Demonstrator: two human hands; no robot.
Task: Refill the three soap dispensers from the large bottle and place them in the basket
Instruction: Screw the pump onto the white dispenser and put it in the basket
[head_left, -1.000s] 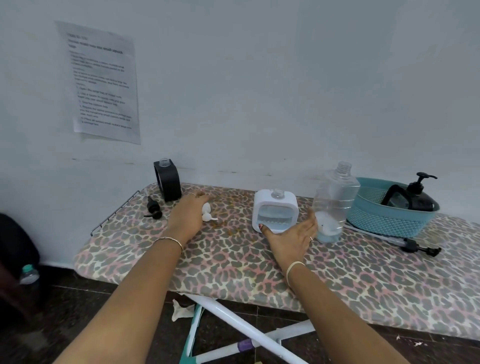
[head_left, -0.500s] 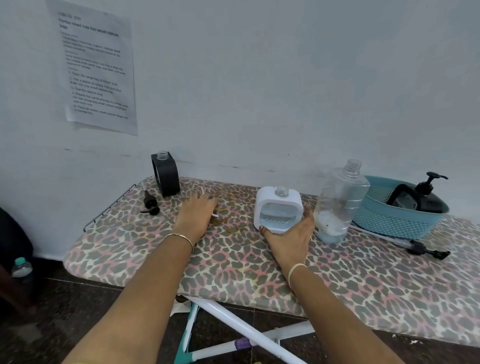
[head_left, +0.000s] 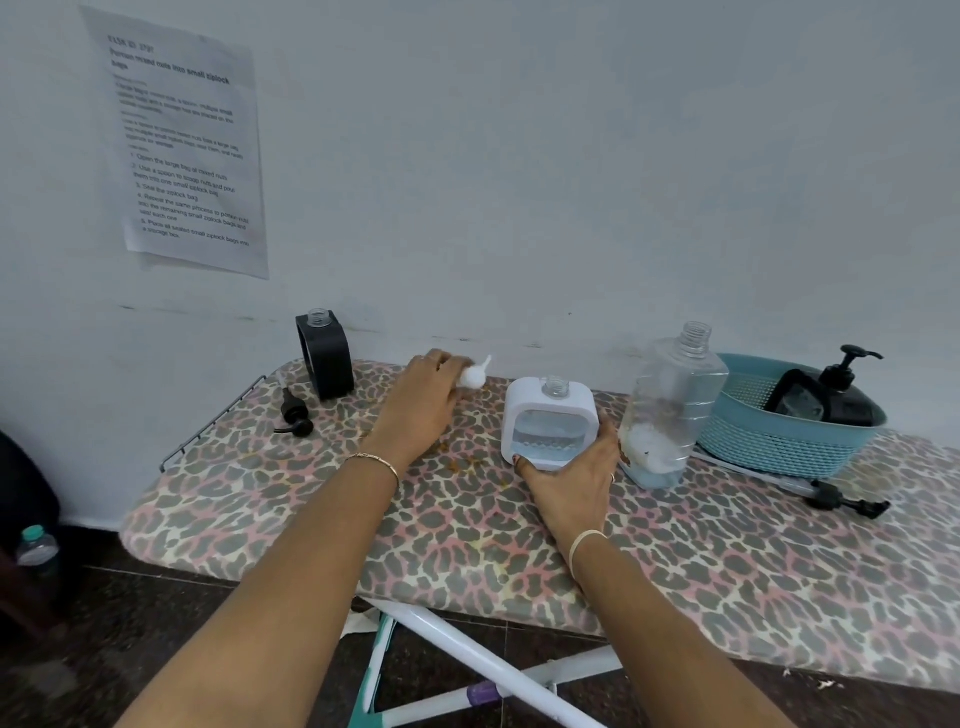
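the left hand (head_left: 426, 402) has its grip pinching the white pump (head_left: 474, 375), the right hand (head_left: 574, 486) has its grip around the white dispenser (head_left: 548, 415) on the surface (head_left: 457, 545).

I see the left hand (head_left: 426, 400) pinching a white pump head (head_left: 474, 375) over the leopard-print ironing board (head_left: 467, 540). The right hand (head_left: 571, 478) grips the uncapped white dispenser (head_left: 548, 415), just beside the open large bottle (head_left: 670, 410). A pump-topped black dispenser (head_left: 836, 400) sits in the teal basket (head_left: 779, 447).
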